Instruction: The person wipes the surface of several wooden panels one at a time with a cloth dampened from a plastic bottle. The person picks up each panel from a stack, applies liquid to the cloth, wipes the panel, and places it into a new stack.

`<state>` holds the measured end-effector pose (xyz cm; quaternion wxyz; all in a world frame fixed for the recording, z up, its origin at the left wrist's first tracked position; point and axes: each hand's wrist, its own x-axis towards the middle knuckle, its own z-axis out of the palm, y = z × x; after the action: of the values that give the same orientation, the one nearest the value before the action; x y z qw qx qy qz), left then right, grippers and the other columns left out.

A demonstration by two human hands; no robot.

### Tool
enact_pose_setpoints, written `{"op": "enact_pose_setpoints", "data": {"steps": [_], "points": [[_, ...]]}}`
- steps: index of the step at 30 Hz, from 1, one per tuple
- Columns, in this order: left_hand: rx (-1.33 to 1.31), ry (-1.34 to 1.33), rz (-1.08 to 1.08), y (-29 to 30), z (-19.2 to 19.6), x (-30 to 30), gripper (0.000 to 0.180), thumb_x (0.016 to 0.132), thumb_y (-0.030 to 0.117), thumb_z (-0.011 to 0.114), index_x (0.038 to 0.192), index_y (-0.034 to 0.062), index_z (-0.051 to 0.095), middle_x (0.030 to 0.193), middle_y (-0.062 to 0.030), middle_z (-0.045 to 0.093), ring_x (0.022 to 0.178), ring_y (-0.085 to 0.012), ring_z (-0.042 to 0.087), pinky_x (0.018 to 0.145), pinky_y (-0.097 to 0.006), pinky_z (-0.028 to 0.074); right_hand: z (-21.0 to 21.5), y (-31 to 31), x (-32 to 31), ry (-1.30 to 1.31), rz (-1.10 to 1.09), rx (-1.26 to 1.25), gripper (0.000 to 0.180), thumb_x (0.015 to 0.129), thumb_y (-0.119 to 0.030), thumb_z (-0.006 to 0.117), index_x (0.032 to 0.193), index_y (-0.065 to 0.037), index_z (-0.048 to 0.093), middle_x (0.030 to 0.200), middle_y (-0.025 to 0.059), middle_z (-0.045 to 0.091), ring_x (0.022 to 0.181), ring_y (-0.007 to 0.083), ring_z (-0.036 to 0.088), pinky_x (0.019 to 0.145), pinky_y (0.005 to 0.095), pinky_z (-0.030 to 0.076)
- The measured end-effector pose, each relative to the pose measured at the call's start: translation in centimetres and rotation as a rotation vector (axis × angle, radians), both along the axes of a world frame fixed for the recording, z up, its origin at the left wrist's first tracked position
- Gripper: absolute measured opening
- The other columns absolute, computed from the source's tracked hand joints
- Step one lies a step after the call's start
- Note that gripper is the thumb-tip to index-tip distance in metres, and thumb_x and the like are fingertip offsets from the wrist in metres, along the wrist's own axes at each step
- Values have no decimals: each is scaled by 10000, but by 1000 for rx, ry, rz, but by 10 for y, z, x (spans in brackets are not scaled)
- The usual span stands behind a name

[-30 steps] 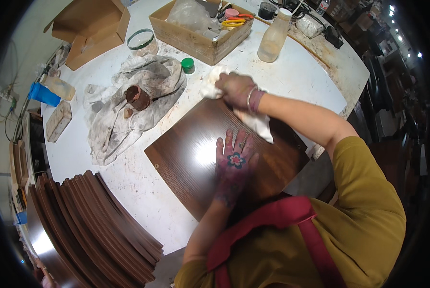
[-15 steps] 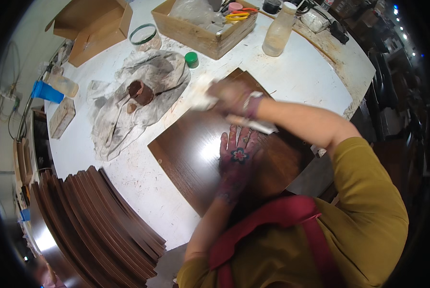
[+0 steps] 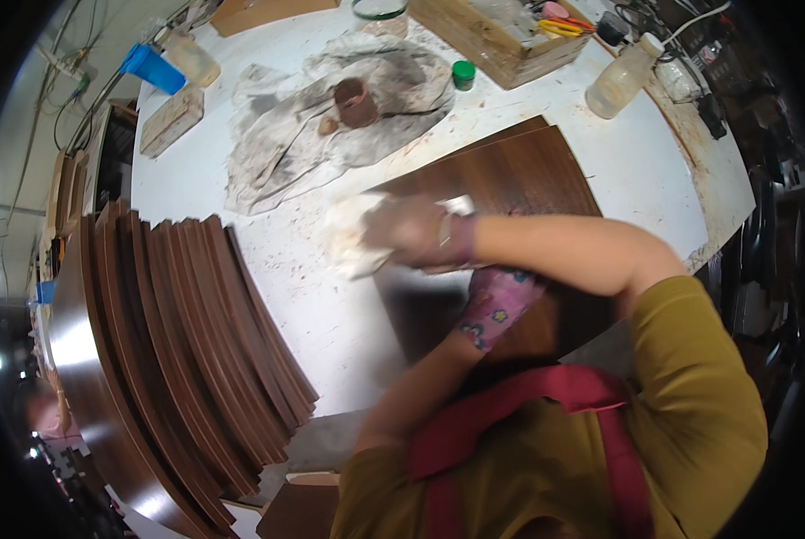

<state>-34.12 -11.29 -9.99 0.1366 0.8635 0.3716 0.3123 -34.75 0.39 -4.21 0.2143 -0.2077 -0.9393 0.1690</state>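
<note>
A dark brown wood-grain panel [image 3: 546,175] lies on the white table in front of me, with another panel edge showing beneath its far side. My right hand [image 3: 410,232], gloved and blurred, is closed on a white cloth [image 3: 353,238] at the panel's left edge. My left hand [image 3: 499,301], in a stained pink glove with flower patterns, rests on the panel; its fingers are hidden behind my right forearm. Beyond the panel, a small brown-stained cup [image 3: 356,103] sits on a crumpled grey-white rag [image 3: 299,148].
Several dark brown panels stand in a row [image 3: 178,341] at the left. On the table are a green-lidded jar [image 3: 463,75], a cloudy bottle [image 3: 620,83], a cardboard box with tools [image 3: 483,49], a pale block [image 3: 172,121] and a blue cup [image 3: 154,69].
My right hand has swept the cloth left and nearer, to the panel's left edge. My left hand's fingers have gone out of sight behind my right forearm. The whole view has shifted.
</note>
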Motion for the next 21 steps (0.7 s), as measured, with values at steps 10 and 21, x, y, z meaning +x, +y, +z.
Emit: {"op": "enact_pose_setpoints", "data": {"steps": [10,21], "points": [[68,-2,-96,13,8,12,567,932,400,443,1399,79,409,1466,-211,339,1348,-429,329,1107,-518,284,-10,-8,-35,-217,-258,-64,247,749,-208,665,971,-100,653,913,98,644,922,298,644,760,424,529],[-78,189,1,13,19,18,550,877,437,571,1315,105,550,1403,-94,494,1352,-301,380,1143,-471,217,18,19,243,-380,-1027,-176,320,737,-120,638,1055,-90,649,1033,149,600,1001,342,587,884,389,478]]}}
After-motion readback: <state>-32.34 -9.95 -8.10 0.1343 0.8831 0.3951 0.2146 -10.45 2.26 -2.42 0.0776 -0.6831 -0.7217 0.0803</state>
